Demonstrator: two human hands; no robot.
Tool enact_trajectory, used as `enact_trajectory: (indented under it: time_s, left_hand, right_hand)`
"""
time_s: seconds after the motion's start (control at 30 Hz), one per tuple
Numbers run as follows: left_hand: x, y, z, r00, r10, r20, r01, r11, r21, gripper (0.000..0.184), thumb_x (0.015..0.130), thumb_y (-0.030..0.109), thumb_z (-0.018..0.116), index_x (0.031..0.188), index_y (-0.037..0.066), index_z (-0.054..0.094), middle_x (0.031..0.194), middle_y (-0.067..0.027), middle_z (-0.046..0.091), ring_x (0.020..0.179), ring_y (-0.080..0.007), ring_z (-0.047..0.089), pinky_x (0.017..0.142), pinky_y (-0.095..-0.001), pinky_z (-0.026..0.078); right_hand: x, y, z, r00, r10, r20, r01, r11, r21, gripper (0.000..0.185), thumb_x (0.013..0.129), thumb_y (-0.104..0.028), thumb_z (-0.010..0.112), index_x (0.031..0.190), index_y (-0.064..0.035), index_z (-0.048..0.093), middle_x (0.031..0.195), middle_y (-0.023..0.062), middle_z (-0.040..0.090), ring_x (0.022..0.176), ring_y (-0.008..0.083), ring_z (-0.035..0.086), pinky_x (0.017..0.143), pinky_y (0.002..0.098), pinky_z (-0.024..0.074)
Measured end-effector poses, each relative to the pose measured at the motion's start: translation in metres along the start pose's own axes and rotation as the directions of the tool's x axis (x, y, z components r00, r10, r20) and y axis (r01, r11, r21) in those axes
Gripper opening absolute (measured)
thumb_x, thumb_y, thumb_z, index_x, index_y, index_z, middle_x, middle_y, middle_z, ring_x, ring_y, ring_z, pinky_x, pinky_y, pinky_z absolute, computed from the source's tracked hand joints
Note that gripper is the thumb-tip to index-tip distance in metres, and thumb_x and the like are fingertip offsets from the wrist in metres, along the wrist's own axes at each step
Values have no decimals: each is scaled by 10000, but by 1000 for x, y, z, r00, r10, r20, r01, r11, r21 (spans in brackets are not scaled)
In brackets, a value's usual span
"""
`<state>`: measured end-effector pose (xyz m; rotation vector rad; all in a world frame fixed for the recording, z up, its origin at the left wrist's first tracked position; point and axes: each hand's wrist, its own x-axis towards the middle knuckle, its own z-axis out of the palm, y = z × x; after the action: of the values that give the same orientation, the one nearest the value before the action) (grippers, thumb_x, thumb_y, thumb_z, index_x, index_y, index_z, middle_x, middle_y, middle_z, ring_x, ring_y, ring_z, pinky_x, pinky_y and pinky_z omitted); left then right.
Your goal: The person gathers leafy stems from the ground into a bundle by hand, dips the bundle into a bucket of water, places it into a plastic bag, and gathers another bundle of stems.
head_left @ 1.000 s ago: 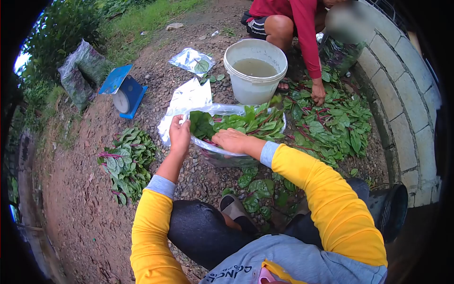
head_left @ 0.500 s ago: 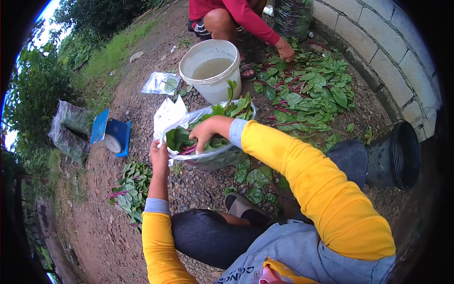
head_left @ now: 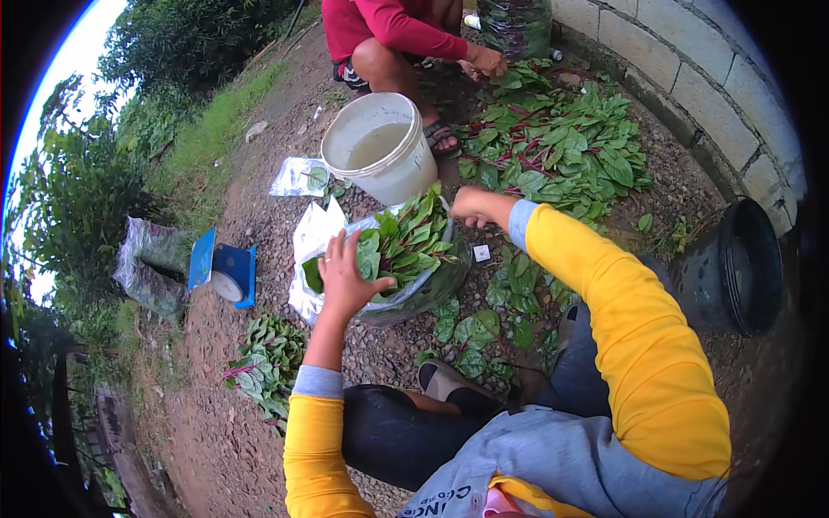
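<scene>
A clear plastic bag (head_left: 406, 304) full of green leafy stems (head_left: 406, 246) stands on the gravel in front of me. My left hand (head_left: 347, 278) lies over the leaves at the bag's near left side, fingers spread. At the right rim of the bag is my right hand (head_left: 477, 207), its fingers curled in against the plastic edge; the fingertips are partly hidden. White plastic (head_left: 313, 231) flares out at the bag's left side. Beside the bag's right side, a small white square (head_left: 481, 253) lies on the ground.
A white bucket of cloudy water (head_left: 414, 168) stands behind the bag. Leaf piles lie right (head_left: 579, 147) and near left (head_left: 268, 358). A blue scale (head_left: 235, 263), a filled bag (head_left: 155, 259), a black bucket (head_left: 734, 268) and a block wall (head_left: 691, 52) surround me. A person in red (head_left: 401, 30) crouches opposite, handling leaves.
My right hand has moved off the leaves to the bag's right rim. My left hand has gone from the bag's left edge onto the leaves, fingers spreading. The other person's hand has lifted from the pile.
</scene>
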<state>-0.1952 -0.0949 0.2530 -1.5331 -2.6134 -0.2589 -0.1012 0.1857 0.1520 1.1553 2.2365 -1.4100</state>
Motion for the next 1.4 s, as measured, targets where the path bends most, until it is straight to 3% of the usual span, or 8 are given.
enact_trajectory:
  time_s: [0.1, 0.3, 0.43, 0.5, 0.73, 1.03, 1.13, 1.4]
  left_hand:
    - [14, 28, 21, 988, 8, 153, -4, 1000, -25, 1108, 505, 452, 843, 1390, 82, 289, 1438, -203, 277, 1343, -372, 241, 1044, -592, 207]
    - [46, 14, 95, 998, 9, 61, 18, 909, -416, 1015, 648, 442, 766, 1409, 36, 233, 1338, -236, 416, 1240, -374, 407, 1027, -450, 327]
    - [47, 17, 102, 985, 167, 34, -151, 951, -271, 398, 822, 305, 627, 1157, 92, 597, 1148, -170, 586, 1043, -350, 550, 913, -405, 437]
    - [46, 19, 103, 988, 129, 80, -106, 964, -244, 306, 796, 253, 635, 1063, 106, 656, 1069, -135, 625, 997, -330, 571, 882, -401, 457]
    - [37, 29, 140, 968, 169, 187, -200, 967, 158, 244, 817, 149, 479, 943, 143, 688, 974, -48, 616, 950, -229, 571, 801, -364, 449]
    - [49, 29, 123, 963, 203, 176, -191, 978, -82, 301, 727, 173, 619, 1023, 143, 672, 1046, -103, 620, 1012, -274, 575, 880, -374, 456]
    - [54, 24, 94, 940, 208, 271, -128, 950, -284, 499, 664, 261, 745, 1125, 116, 621, 1142, -136, 594, 1092, -296, 544, 952, -369, 422]
    - [43, 55, 19, 944, 330, -13, -312, 879, -360, 498, 678, 217, 765, 1121, 59, 605, 1188, -146, 565, 1106, -323, 528, 965, -388, 413]
  right_hand:
    - [10, 9, 29, 999, -35, 14, 33, 986, 166, 265, 810, -200, 585, 988, -3, 598, 859, 97, 630, 688, 211, 622, 559, 396, 494]
    - [1, -7, 14, 980, -188, 58, 137, 862, 487, 219, 806, -205, 562, 962, -52, 561, 765, 59, 590, 615, 192, 575, 591, 390, 490]
    - [-11, -22, -6, 960, -275, -51, 267, 845, 463, 153, 781, -149, 580, 898, -55, 554, 685, 46, 563, 536, 142, 545, 506, 342, 489]
    - [-16, -28, -2, 920, -356, -162, 391, 840, 376, 96, 751, -103, 583, 797, -19, 569, 576, 48, 526, 441, 137, 501, 406, 318, 445]
    - [-47, -51, 15, 801, -585, -128, 593, 804, 38, 156, 702, -98, 613, 825, -5, 592, 600, 84, 570, 485, 177, 561, 434, 307, 452]
    - [-58, -24, -22, 910, -414, 19, 405, 900, 162, 209, 803, -258, 627, 892, -69, 632, 737, -1, 619, 571, 94, 582, 452, 247, 420]
    - [-67, -17, -40, 907, -404, 115, 415, 904, -102, 246, 824, -243, 611, 955, -35, 624, 795, 21, 629, 616, 103, 573, 530, 252, 448]
    - [-128, 24, -128, 884, -465, 36, 385, 684, -620, 297, 821, -243, 634, 1017, -21, 609, 801, 76, 644, 662, 132, 619, 619, 298, 491]
